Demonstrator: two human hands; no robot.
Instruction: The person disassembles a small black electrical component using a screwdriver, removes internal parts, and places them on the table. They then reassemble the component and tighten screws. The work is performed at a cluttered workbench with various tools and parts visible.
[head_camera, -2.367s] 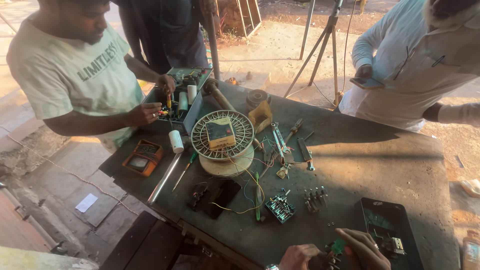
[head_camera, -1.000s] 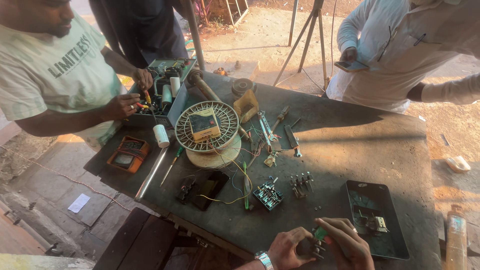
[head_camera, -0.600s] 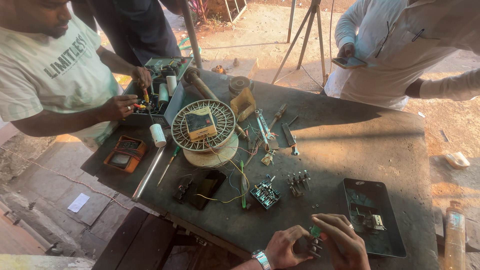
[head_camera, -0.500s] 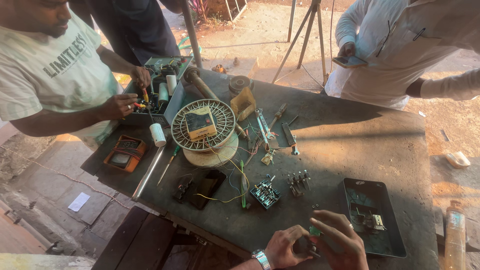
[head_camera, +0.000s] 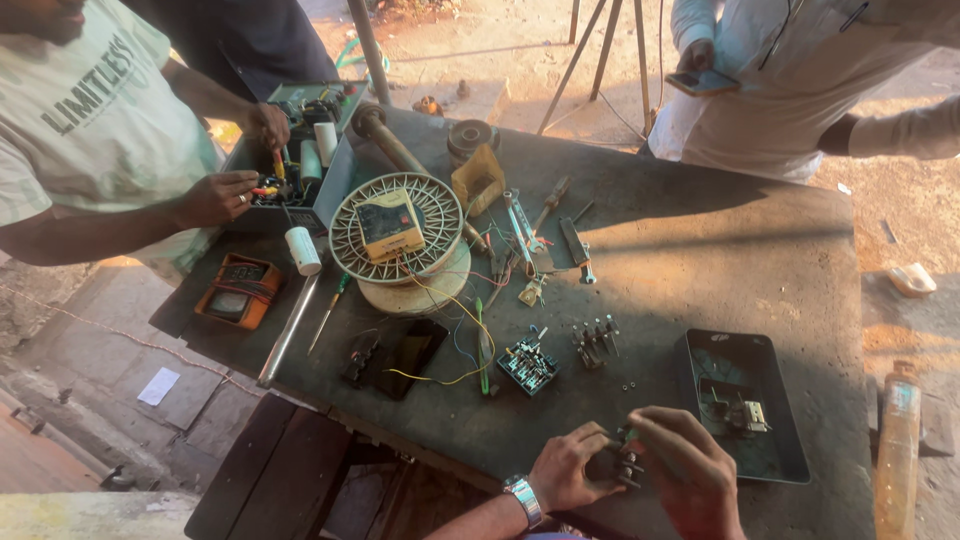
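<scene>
Hands meet at the near edge of the desk (head_camera: 700, 250): the left hand (head_camera: 572, 468) and right hand (head_camera: 690, 470) both pinch 1 small dark switch part (head_camera: 626, 465) between them, equally near. Its long axis looks roughly upright, though fingers hide its ends. A black tray (head_camera: 760, 460) lies just right.

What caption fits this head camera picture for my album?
Both hands, left hand and right hand, hold a small dark part over a cluttered metal table.

left hand (head_camera: 570, 468): silver wristwatch | right hand (head_camera: 690, 470): bare | sleeves: none visible
</scene>
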